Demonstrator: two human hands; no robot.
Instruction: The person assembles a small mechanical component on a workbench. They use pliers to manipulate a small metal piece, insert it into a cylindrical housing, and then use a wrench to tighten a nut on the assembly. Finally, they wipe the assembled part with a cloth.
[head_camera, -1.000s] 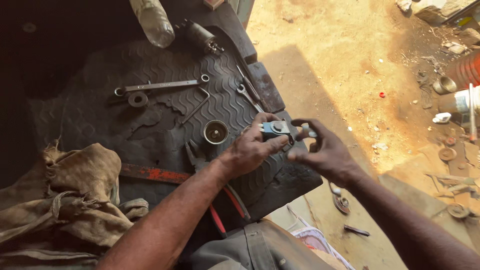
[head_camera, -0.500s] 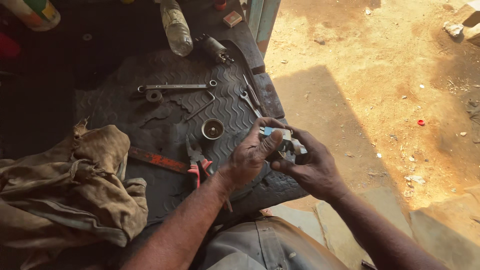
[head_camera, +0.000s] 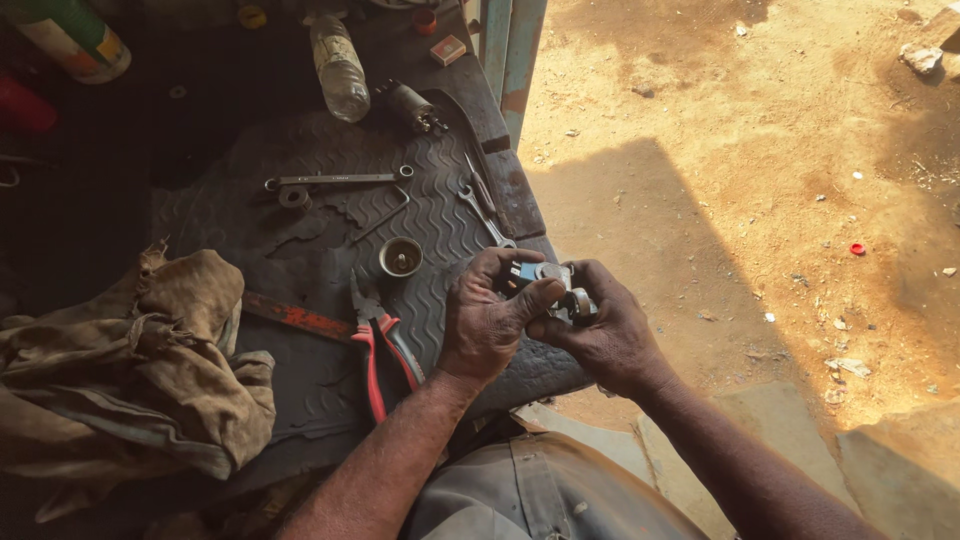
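Both hands meet over the near right corner of the black ribbed rubber mat (head_camera: 300, 240), just at the edge where it gives way to the sunlit dirt ground (head_camera: 760, 190). Between them sits a small metal part with a blue piece (head_camera: 545, 285). The left hand (head_camera: 490, 320) curls around it from the left, thumb pressed across its front face, fingers closed behind. The right hand (head_camera: 605, 335) cups it from below and from the right, its fingertips pinching the grey metal end. What kind of part it is, I cannot tell; most of it is hidden by the fingers.

Just left of the left wrist lie red-handled pliers (head_camera: 380, 340), handles pointing toward the near edge. A flat rusty red bar (head_camera: 295, 318) runs up to the pliers' jaws. Beyond the hands, near the middle of the mat, stands a small round metal cup (head_camera: 400, 257). Farther back lies a long wrench (head_camera: 335, 181) with a socket (head_camera: 293, 196) beside its left end, and a bent hex key (head_camera: 385, 212) just in front of it. A smaller spanner (head_camera: 485, 215) lies along the right edge. At the far edge a clear plastic bottle (head_camera: 338, 68) lies on its side, a small cylindrical motor (head_camera: 410, 105) near it. A crumpled dirty rag (head_camera: 130, 370) covers the near left corner.
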